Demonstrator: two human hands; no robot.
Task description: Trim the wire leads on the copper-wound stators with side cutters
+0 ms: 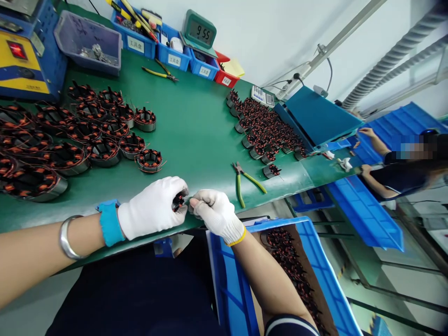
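Note:
In a white glove, my left hand (154,207) is closed around a motor stator (178,201) with copper windings, near the table's front edge. Most of that stator is covered by the glove. My right hand (215,212), gloved with a bare thumb tip showing, is pinched right beside it. Whatever lies between those fingertips is too small to make out. Green-handled pliers (241,179) rest with jaws apart on the green table (196,126), to the right of my hands. A single stator (150,160) sits just beyond my left hand.
Many wound stators (84,121) cover the left side, and another batch (268,123) stands at the right. A blue crate (311,233) holding more stators is beside my right arm. Small bins (175,58), a clock (199,29) and cutters (161,72) line the back. A co-worker (395,163) sits far right.

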